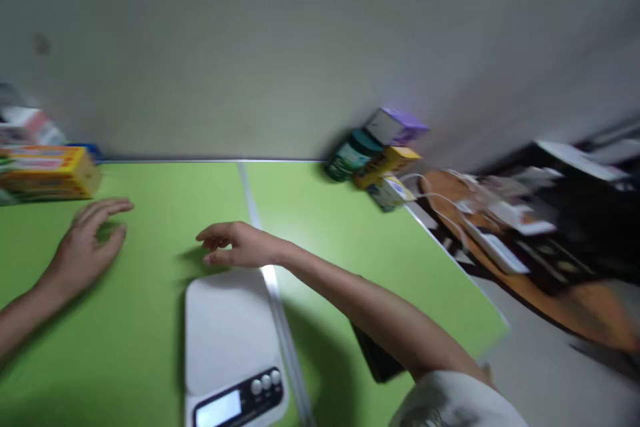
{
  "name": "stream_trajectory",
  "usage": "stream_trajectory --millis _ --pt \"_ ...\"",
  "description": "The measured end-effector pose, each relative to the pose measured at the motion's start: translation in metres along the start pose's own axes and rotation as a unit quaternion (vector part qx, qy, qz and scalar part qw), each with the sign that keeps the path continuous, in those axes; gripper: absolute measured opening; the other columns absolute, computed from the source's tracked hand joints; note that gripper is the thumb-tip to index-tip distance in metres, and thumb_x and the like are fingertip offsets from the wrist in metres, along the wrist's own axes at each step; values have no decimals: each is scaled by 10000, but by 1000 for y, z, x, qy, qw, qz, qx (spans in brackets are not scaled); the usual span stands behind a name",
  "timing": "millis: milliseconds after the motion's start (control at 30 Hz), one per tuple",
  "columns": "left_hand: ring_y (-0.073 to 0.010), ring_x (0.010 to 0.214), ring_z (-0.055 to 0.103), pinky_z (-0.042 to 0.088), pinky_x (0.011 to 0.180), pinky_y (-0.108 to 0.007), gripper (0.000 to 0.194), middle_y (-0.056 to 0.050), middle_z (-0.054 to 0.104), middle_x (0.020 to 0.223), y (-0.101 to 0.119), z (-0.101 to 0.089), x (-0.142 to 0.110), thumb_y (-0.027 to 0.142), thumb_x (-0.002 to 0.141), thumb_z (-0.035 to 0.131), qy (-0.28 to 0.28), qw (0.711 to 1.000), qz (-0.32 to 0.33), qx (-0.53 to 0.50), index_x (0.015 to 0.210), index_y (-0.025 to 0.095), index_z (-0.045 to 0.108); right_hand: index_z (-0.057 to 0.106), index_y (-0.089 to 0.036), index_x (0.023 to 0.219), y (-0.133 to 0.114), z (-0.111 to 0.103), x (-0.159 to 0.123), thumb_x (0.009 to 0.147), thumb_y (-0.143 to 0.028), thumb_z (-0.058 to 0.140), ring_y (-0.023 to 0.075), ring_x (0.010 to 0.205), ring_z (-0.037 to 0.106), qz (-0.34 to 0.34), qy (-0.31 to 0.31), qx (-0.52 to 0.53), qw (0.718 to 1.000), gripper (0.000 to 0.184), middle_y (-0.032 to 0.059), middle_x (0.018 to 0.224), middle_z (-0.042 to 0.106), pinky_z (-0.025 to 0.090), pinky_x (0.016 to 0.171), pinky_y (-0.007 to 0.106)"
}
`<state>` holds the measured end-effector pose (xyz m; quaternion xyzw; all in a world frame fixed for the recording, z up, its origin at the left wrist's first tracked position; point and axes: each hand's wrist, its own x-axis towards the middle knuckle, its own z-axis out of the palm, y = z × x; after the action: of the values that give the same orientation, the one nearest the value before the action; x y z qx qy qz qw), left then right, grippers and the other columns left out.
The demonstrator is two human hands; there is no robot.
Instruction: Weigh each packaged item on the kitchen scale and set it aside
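From where I'm standing, a white scale (227, 333) is lying on the green table (125, 347), its display (219, 409) glowing at the near end. The right hand (240, 245) is hovering just by the scale's far edge, fingers loosely curved, holding nothing. The left hand (90, 243) is hanging near a yellow box (45, 173), thumb and fingers parted, empty. A dark jar (350, 155) is standing beside small boxes (387, 163).

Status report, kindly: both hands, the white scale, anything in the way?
Left hand open, empty, near yellow box. Right hand open, empty, by far edge of white scale. Display lit, reading unclear. View blocked: right forearm partly hides dark object.
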<state>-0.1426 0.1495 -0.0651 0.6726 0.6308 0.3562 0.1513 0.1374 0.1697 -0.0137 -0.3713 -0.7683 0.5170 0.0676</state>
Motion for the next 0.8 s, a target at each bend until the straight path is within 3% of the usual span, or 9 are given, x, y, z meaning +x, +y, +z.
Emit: stream_trajectory --millis 67,167,233,300,433,533,600,700,800 --pt "-267 1214 562 441 1069 -533 268 151 615 1250 51 22 -1 476 815 513 -155 987 11 -27 1065 507 605 582 -131 1295 15 -14 -60 842 -296 694 200 1111 647 13 29 32 999 495 126 1222 682 497 997 353" --pt "-295 1205 579 486 1019 -520 376 1 617 1316 143 65 -3 516 835 510 -354 931 73 -53 1156 368 637 579 -148 1298 41 -27 -137 832 -300 697 195 1138 633 17 80 95 992 504 119 1229 682 482 1012 354" --pt "-278 1181 595 485 1021 -484 386 -48 632 1293 202 101 -5 461 862 496 -439 883 151 -76 1187 299 625 590 -142 1281 63 -28 -177 822 -309 700 197 1121 637 4 121 133 984 500 121 1215 685 484 1002 361" --pt "-255 1129 620 499 999 -442 363 -66 658 1235 251 143 -6 381 865 485 -484 845 203 -98 1175 247 619 615 -136 1234 92 -30 -206 812 -338 697 191 1052 660 -8 183 172 968 475 112 1164 699 500 969 359" --pt "-270 1238 562 436 1070 -443 466 -125 600 1337 305 236 -1 301 828 499 -497 829 242 -88 1273 175 555 693 -150 1011 166 -49 -240 753 -406 721 184 874 677 28 356 210 910 365 71 965 732 543 864 362" --pt "-316 1367 439 351 1134 -499 600 -191 490 1448 323 295 8 275 801 537 -481 838 256 -26 1374 114 464 684 -169 1039 223 -81 -256 718 -408 726 208 913 649 99 539 178 817 402 89 1002 709 528 901 419" --pt "-320 1386 411 341 1142 -501 619 -206 478 1453 333 327 14 255 799 541 -475 840 263 -13 1388 88 447 580 -178 1246 254 -105 -262 740 -419 684 229 997 611 129 621 164 756 570 133 1172 638 508 931 465" --pt "-295 1407 375 316 1168 -462 630 -194 452 1472 346 365 22 242 816 534 -451 851 269 -24 1412 75 413 332 -188 1451 290 -139 -265 759 -426 642 246 1066 568 150 684 153 698 795 195 1417 431 496 941 485" --pt "-277 1411 352 286 1187 -447 587 -167 457 1467 354 393 26 203 826 520 -416 866 275 -35 1394 82 433 170 -174 1509 315 -167 -263 758 -405 640 241 985 602 175 731 118 648 916 239 1516 263 515 908 478"
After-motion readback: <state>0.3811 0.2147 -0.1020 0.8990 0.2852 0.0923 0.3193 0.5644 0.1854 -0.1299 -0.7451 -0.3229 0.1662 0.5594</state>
